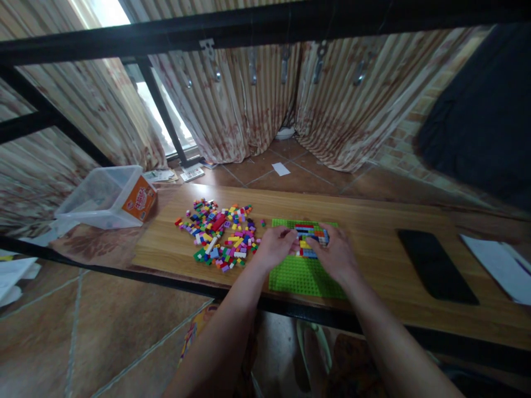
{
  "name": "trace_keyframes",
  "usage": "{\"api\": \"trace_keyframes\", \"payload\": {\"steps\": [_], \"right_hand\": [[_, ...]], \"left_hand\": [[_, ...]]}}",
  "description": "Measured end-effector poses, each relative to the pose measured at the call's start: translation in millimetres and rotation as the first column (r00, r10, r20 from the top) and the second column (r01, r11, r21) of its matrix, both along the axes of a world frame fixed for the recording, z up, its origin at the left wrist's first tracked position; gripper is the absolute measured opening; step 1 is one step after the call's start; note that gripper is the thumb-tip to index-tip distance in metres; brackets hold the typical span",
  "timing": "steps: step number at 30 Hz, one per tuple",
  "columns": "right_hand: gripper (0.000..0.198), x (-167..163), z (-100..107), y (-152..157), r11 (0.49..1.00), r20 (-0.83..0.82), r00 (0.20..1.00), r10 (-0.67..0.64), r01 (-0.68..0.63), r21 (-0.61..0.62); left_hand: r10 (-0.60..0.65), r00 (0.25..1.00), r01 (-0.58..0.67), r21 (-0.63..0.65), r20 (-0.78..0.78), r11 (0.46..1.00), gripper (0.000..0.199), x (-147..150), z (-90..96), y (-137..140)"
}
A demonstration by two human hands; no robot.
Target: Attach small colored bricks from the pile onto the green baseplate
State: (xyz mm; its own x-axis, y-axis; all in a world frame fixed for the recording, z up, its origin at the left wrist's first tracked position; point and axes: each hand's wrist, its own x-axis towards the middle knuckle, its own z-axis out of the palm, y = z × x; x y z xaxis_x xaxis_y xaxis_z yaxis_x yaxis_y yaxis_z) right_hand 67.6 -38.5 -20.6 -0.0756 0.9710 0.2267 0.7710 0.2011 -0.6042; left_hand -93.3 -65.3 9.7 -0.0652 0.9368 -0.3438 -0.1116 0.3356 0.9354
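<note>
A green studded baseplate (305, 279) lies on the wooden table, bearing a low build of multicoloured toy bricks (305, 228) near its far edge. My left hand (277, 246) is at the left side of that build, fingertips pinched together; whatever may be between them is too small to make out. From the right, my right hand (338, 255) has its thumb and fingers closed around the build's right part, covering some of it. Left of the baseplate spreads a pile of loose toy bricks (226, 235) in many colours.
A clear plastic box (93, 213) with an orange label stands at the table's left end. To the right lie a black flat object (435, 265) and white paper (498, 265). A black metal bar (257, 33) crosses above, before striped curtains (244, 110).
</note>
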Motion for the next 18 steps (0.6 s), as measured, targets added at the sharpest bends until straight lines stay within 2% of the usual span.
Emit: {"api": "trace_keyframes", "payload": {"steps": [7, 10, 13, 16, 18], "right_hand": [[0.051, -1, -6, 1, 1.000, -0.021, 1.000, -0.017, 0.016, -0.016], [0.053, -3, -5, 1, 1.000, -0.015, 1.000, -0.016, 0.015, -0.019], [0.055, -5, -1, -1, 0.998, 0.016, 1.000, -0.016, 0.017, -0.066], [0.055, -5, 2, -1, 0.996, 0.030, 1.000, -0.006, 0.008, -0.086], [0.056, -4, 3, -1, 0.995, 0.025, 1.000, 0.008, -0.005, -0.095]], "left_hand": [[-0.011, 1.000, 0.011, -0.011, 0.010, 1.000, 0.021, 1, 0.2, -1], [-0.044, 0.999, 0.045, 0.045, -0.017, 0.998, 0.020, -2, -5.4, -2], [-0.067, 0.969, 0.113, 0.189, -0.236, 0.975, 0.018, -8, -9.2, -4], [-0.016, 0.844, 0.206, 0.297, -0.536, 0.933, 0.015, -13, -9.0, -8], [0.005, 0.791, 0.233, 0.310, -0.611, 0.922, 0.013, -13, -8.3, -11]]}}
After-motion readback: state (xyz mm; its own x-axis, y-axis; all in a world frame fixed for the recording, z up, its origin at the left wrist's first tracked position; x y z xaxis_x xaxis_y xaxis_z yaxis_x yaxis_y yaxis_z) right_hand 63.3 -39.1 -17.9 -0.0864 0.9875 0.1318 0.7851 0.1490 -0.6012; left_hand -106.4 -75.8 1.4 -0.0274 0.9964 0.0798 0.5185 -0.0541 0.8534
